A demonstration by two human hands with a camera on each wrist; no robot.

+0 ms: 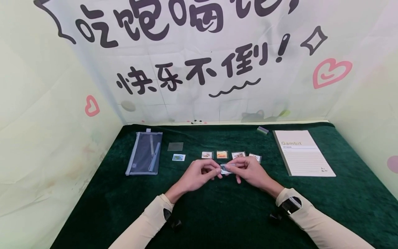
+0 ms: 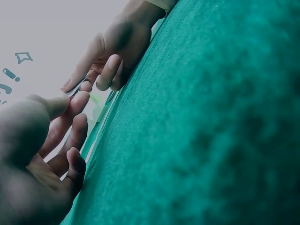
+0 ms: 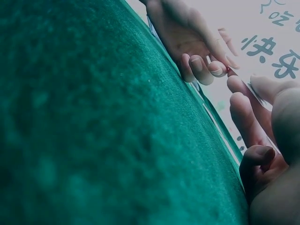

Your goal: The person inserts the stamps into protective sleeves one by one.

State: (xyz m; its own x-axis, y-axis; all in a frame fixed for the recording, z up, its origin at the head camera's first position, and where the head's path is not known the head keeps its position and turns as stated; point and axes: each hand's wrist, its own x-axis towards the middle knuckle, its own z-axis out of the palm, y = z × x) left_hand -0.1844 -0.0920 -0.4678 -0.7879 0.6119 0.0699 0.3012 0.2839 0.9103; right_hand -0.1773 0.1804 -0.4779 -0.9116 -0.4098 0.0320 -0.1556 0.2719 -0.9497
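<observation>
Between both hands, at the middle of the table, is a small picture card (image 1: 225,169) with a bluish print, partly covered by fingers. My left hand (image 1: 200,175) pinches its left end between thumb and index finger. The right hand (image 1: 251,172) holds the other end, its thumb lying over the face. From the wrists the card shows nearly edge-on, as a thin shiny strip (image 3: 253,88). Just beyond the hands lie several cards in clear sleeves, among them an orange one (image 1: 222,154); the right fingers overlap some of them in the head view.
To the left lie a blue-green picture card (image 1: 178,157) and a clear sleeve (image 1: 175,146). A zippered mesh pouch (image 1: 143,152) with pens inside is farther left. At right is a Gambit notebook (image 1: 304,155), with a small greenish block (image 1: 262,130) near the back edge.
</observation>
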